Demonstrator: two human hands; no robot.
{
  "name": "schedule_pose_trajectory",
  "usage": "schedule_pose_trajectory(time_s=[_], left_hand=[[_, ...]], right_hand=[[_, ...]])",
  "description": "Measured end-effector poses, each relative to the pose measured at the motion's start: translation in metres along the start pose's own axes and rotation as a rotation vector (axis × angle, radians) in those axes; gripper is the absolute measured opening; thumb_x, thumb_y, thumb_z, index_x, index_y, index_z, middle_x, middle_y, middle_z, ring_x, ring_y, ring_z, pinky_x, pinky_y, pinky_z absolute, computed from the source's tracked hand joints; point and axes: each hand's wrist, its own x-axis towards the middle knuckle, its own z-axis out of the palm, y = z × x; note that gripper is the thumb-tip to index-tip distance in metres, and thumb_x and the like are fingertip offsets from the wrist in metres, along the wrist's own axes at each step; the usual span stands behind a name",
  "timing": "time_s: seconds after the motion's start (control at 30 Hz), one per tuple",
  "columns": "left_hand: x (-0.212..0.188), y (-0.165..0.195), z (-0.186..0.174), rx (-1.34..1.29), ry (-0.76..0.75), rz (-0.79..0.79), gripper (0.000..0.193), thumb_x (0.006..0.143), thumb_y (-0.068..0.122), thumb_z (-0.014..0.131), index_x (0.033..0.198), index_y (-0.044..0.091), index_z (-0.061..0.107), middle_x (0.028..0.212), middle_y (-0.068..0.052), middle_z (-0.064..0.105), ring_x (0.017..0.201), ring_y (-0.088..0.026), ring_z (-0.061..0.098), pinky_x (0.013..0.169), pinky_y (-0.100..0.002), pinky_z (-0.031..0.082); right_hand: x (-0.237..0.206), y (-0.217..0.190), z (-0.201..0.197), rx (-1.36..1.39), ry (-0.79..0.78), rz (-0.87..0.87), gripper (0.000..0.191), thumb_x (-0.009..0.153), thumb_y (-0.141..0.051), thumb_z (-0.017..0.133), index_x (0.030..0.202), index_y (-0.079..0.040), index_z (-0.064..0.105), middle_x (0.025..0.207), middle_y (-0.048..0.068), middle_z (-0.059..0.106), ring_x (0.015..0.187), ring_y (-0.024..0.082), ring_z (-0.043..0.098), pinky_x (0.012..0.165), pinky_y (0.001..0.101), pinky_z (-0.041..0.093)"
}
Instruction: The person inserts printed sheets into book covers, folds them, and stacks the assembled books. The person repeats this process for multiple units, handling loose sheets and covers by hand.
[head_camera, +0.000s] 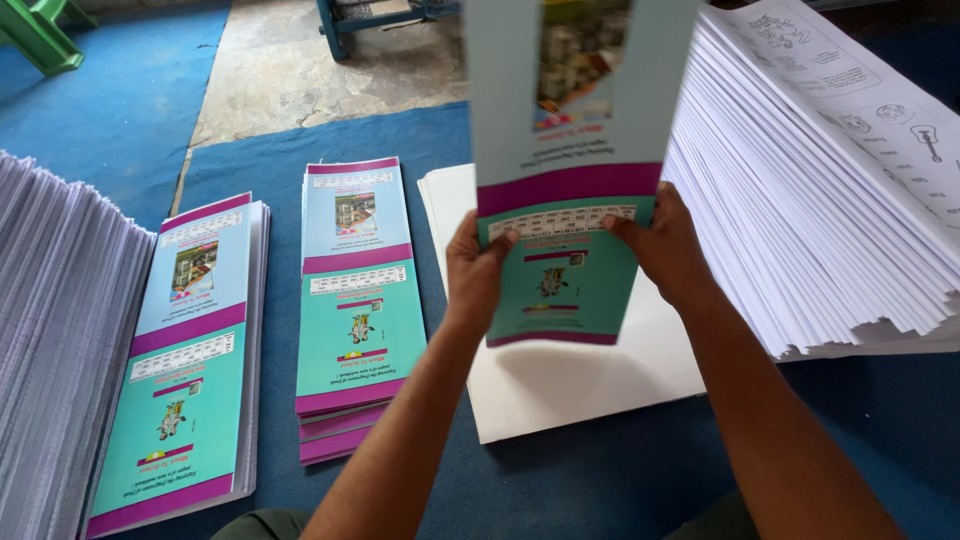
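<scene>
1. The left hand (475, 270) is gripping the lower left edge of a printed cover sheet (570, 150) at centre frame; its fingers are closing around the edge, with the thumb pressing on the front face.
2. The right hand (665, 250) is gripping the lower right edge of the same sheet, its fingers wrapping behind and the thumb lying across the front.
3. The cover sheet is being held upright in the air, centre to upper centre of the frame, running off the top edge. It is showing pale blue and teal panels divided by purple bands.
4. A plain white sheet stack (570, 385) is lying flat on the blue floor covering (600, 480) directly below the hands, apart from them.
5. A tall pile of printed white pages (830, 210) is occupying the right of the frame, its edges fanning towards the right hand and standing near it.
6. A short stack of matching covers (358, 300) is lying left of centre; a second bound stack (190, 370) is lying further left, near it.
7. Another pile of white page edges (55, 330) is filling the far left.
8. A green stool (40, 30) is standing at upper left, and bare concrete (300, 70) is showing at upper centre.
</scene>
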Motion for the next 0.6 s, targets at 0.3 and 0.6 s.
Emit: schedule_pose_trajectory(time_s=[0.3, 0.6], left_hand=[[-0.011, 0.012, 0.020, 0.170, 0.157, 0.053, 0.018, 0.102, 0.009, 0.058, 0.118, 0.004, 0.065, 0.101, -0.007, 0.075, 0.093, -0.016, 0.070, 0.086, -0.033, 0.057], [-0.021, -0.004, 0.008, 0.301, 0.071, -0.024, 0.014, 0.102, 0.012, 0.056, 0.114, 0.004, 0.059, 0.105, -0.014, 0.072, 0.100, -0.022, 0.071, 0.089, -0.038, 0.057]], right_hand=[[-0.014, -0.015, 0.010, -0.047, 0.097, -0.191, 0.031, 0.098, -0.006, 0.066, 0.123, -0.005, 0.047, 0.112, 0.013, 0.069, 0.106, 0.021, 0.071, 0.090, 0.0372, 0.060], [-0.006, 0.008, 0.009, 0.005, 0.091, -0.074, 0.047, 0.087, 0.000, 0.071, 0.128, -0.003, 0.048, 0.114, 0.013, 0.067, 0.110, 0.024, 0.067, 0.095, 0.0411, 0.056]])
